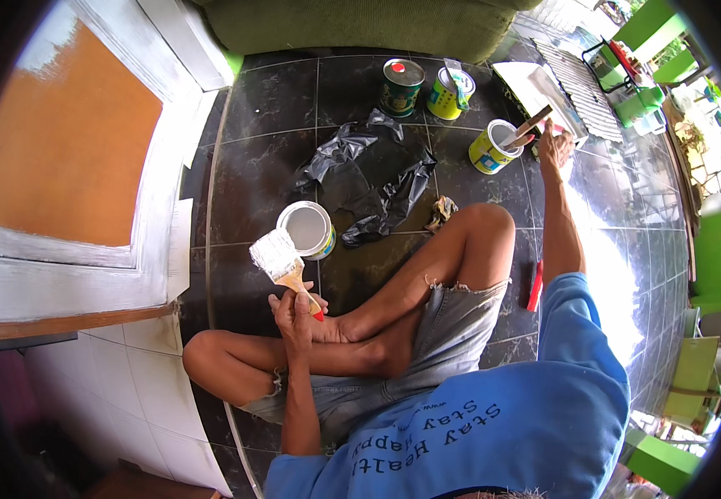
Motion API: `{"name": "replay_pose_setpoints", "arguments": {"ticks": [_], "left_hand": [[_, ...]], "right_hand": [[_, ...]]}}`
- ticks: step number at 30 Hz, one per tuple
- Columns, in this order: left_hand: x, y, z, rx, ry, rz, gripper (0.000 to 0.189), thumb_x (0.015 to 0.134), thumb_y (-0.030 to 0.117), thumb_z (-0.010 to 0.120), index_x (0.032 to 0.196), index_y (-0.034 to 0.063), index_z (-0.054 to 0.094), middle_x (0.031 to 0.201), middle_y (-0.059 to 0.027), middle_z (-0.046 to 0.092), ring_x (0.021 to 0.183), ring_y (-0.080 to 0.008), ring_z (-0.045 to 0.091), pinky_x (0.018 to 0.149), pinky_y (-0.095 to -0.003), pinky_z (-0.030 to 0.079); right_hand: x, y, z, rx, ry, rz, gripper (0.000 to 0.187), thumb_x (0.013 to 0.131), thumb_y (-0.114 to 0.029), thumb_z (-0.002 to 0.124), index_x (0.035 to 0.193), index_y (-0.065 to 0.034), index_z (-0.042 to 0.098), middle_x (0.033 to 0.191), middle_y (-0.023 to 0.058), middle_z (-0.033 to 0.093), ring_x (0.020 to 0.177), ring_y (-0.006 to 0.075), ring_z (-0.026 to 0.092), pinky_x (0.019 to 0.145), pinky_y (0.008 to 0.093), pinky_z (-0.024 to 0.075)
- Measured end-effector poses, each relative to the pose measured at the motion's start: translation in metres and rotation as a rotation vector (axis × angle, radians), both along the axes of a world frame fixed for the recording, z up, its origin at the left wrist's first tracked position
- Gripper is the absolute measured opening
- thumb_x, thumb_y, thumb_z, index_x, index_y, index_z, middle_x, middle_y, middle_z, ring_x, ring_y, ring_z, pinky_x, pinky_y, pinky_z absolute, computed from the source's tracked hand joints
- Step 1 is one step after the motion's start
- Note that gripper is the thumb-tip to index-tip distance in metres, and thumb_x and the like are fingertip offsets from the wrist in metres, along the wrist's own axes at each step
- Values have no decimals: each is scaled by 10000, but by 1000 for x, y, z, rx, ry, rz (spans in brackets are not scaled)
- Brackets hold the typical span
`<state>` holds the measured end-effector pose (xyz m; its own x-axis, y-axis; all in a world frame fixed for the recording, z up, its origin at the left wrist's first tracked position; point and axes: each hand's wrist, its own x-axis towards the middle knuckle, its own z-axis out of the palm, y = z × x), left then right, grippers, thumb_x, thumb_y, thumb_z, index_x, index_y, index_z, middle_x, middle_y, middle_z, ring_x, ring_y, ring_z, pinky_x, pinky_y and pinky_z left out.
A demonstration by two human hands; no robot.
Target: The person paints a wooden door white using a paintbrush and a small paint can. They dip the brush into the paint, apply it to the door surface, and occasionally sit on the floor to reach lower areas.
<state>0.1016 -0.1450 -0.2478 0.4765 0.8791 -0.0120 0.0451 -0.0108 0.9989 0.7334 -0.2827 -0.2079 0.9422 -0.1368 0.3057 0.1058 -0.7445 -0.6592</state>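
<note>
My left hand (295, 315) grips a flat paintbrush (288, 274) by its wooden, red-tipped handle. White paint coats its bristles, which point up beside an open paint can (305, 229) with pale contents. On the right, my right hand (555, 148) reaches out to the near end of a white-lined cardboard box (544, 93). A small red thing (559, 128) shows by its fingers; whether they hold it is unclear. Just left of that hand stands another open can (494, 148), with wooden-handled tools (525, 130) leaning in it.
A crumpled black plastic bag (391, 187) lies on dark floor tiles. Farther off stand a dark green can (403, 87) and a yellow-green can (451, 93) with a brush across it. A partly white-painted orange panel (73, 150) rises at left. A red object (535, 287) lies by my right knee.
</note>
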Motion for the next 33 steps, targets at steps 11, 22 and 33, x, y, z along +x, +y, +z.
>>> {"name": "replay_pose_setpoints", "arguments": {"ticks": [11,22,33], "left_hand": [[2,-4,-2,-131,-71,2,371,1085,318,520,1179,-15,655,747,-85,705,649,-123,644,843,-303,501],[0,-1,-7,63,82,-46,450,1089,383,497,1181,-36,634,769,-82,678,671,-133,625,680,-286,517],[2,-4,-1,13,106,-21,383,1098,337,458,1166,21,664,734,-44,710,676,-124,658,1235,-527,73]], "right_hand": [[79,-15,-33,116,139,686,414,887,-414,770,992,-14,770,871,81,723,823,191,636,787,344,482],[33,0,39,-16,-179,727,399,956,-404,703,1062,-21,741,831,110,741,755,162,677,700,336,518],[20,-38,32,413,-69,455,378,955,-343,691,1046,24,699,879,151,770,759,215,741,714,344,595]]}}
